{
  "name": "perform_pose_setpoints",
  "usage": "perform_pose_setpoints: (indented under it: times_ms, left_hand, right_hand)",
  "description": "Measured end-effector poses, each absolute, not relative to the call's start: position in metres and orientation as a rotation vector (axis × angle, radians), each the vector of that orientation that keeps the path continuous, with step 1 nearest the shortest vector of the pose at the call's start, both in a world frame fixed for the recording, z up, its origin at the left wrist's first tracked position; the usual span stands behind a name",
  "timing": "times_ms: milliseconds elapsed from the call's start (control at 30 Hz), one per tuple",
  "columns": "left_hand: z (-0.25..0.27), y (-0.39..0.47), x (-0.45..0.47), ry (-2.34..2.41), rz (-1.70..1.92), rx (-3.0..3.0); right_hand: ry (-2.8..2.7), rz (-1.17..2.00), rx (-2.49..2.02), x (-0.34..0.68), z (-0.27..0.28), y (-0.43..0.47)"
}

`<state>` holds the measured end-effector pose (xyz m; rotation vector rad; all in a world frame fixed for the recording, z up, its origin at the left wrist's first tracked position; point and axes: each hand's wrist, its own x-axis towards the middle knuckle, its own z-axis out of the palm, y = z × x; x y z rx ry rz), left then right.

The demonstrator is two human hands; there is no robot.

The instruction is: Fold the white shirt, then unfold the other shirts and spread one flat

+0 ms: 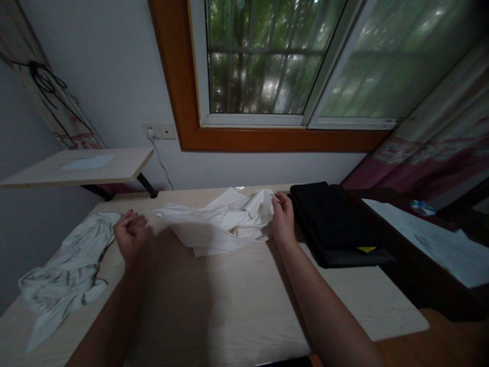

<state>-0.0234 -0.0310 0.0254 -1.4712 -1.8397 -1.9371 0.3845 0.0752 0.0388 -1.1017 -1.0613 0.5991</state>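
From my remote feed I see a white cloth rumpled toward the back middle of the desk. I have the right hand at its right end, fingertips drawn together against the fabric; can't tell if they actually pinch it. I see the left hand over the desk's left part, fingers loosely curled, nothing visibly held. Crumpled second cloth on the desk's left side, black case on its right
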Motion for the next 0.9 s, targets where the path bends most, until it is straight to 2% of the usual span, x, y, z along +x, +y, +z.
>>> perform_pose_setpoints:
  times_ms: [200, 333, 467, 700, 900]
  left_hand:
    - [0.035, -0.042, 0.013, -1.506, -1.278, -2.065]
    - [0.037, -0.046, 0.051, -1.222, -0.924, -2.515]
    - [0.033, -0.048, 0.069, -1.104, -0.627, -2.648]
    - [0.016, -0.044, 0.072, -1.28, -0.507, -2.611]
    - [0.013, -0.044, 0.07, -1.374, -0.515, -2.636]
  right_hand:
    - [-1.66, 0.352, -1.075, 0.359, 0.041, 0.055]
    - [-2.143, 0.427, -0.945, 0.338, 0.031, 0.043]
    - [-2.389, 0.42, -0.85, 0.327, 0.024, 0.035]
    - [-2.469, 0.661, -0.74, 0.322, 0.031, 0.025]
    - [-2.523, 0.656, -0.788, 0.324, 0.032, 0.026]
